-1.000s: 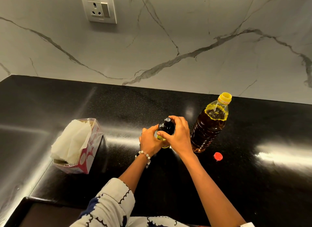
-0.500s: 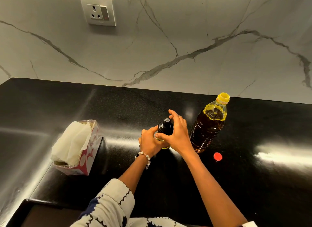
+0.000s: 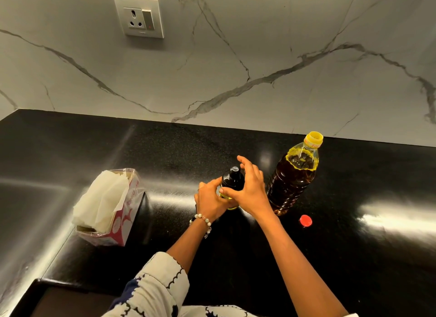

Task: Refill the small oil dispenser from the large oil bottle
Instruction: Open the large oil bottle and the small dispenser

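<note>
The small oil dispenser [image 3: 232,180], dark with a black top, stands on the black counter [image 3: 354,257] at the centre. My left hand [image 3: 210,200] grips its lower body from the left. My right hand [image 3: 250,187] is on its right side, thumb against the body and fingers spread upward beside the black top. The large oil bottle [image 3: 293,175] holds dark oil and stands upright just right of my right hand, its yellow neck uncapped. Its red cap [image 3: 306,220] lies on the counter in front of it.
A torn tissue box [image 3: 111,209] with white tissues sits on the counter to the left. A marble wall with a power socket [image 3: 139,16] rises behind. The counter's front edge runs at the lower left.
My right hand's fingers have lifted off the dispenser's black top and spread open. The left hand keeps its hold; the bottle and cap have not moved.
</note>
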The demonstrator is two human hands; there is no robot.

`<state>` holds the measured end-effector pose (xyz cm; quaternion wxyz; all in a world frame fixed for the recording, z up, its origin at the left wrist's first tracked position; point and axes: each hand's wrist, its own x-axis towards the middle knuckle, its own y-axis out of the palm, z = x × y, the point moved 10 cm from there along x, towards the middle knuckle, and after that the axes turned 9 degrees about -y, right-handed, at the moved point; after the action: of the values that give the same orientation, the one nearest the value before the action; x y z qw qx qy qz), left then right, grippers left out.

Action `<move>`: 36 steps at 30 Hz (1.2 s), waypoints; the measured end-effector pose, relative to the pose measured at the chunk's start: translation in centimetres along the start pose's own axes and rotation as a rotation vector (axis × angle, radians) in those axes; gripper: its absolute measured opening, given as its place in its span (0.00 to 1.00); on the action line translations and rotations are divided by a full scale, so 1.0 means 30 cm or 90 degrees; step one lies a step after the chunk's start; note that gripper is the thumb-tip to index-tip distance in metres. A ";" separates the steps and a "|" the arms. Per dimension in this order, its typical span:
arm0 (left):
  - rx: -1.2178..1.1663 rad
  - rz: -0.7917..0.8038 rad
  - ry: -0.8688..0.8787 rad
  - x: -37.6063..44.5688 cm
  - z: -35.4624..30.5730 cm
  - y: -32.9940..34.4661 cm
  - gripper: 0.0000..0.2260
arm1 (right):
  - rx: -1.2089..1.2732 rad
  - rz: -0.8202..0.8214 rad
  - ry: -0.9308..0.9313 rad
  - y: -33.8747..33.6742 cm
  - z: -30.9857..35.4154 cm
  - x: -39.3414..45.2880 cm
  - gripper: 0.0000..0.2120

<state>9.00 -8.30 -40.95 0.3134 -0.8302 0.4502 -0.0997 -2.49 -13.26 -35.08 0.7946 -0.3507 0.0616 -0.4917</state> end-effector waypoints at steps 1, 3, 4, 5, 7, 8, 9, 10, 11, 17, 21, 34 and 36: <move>0.001 0.001 -0.002 0.000 0.001 0.001 0.21 | -0.013 -0.018 0.002 -0.004 -0.003 -0.002 0.41; -0.005 0.003 -0.008 0.000 0.007 0.004 0.21 | -0.028 -0.048 0.007 -0.007 -0.004 -0.009 0.36; -0.009 0.003 -0.011 0.000 0.010 0.004 0.21 | -0.025 -0.055 0.007 -0.006 -0.002 -0.012 0.33; -0.012 0.002 -0.014 0.000 0.012 0.004 0.22 | -0.019 -0.059 0.006 -0.004 0.001 -0.014 0.31; -0.012 0.002 -0.018 0.001 0.014 0.004 0.24 | -0.004 -0.046 0.010 0.003 0.006 -0.014 0.31; -0.010 0.002 -0.018 0.001 0.013 0.004 0.24 | 0.009 -0.029 0.018 0.009 0.004 -0.013 0.33; -0.007 0.003 -0.016 -0.001 0.010 0.003 0.25 | 0.025 -0.011 0.028 0.015 -0.002 -0.011 0.35; -0.006 0.003 -0.012 -0.003 0.006 0.002 0.24 | 0.041 0.008 0.036 0.022 -0.009 -0.011 0.37; -0.008 0.003 -0.008 -0.004 0.004 0.000 0.24 | 0.050 0.023 0.038 0.027 -0.013 -0.010 0.39; -0.004 0.003 -0.002 -0.006 -0.002 -0.003 0.22 | 0.037 -0.019 0.023 0.005 -0.005 -0.001 0.41; -0.005 0.001 0.000 -0.008 -0.003 -0.005 0.23 | 0.037 -0.049 0.009 -0.010 0.011 -0.007 0.37; -0.005 0.006 -0.002 -0.008 0.000 -0.001 0.20 | 0.036 -0.006 0.033 0.015 -0.011 -0.009 0.49; -0.014 0.006 -0.005 -0.010 0.002 -0.002 0.21 | 0.033 -0.006 0.033 0.013 -0.009 -0.005 0.49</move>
<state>8.91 -8.01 -40.91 0.3065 -0.8320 0.4536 -0.0899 -2.41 -13.15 -35.55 0.7993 -0.3174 0.0674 -0.5058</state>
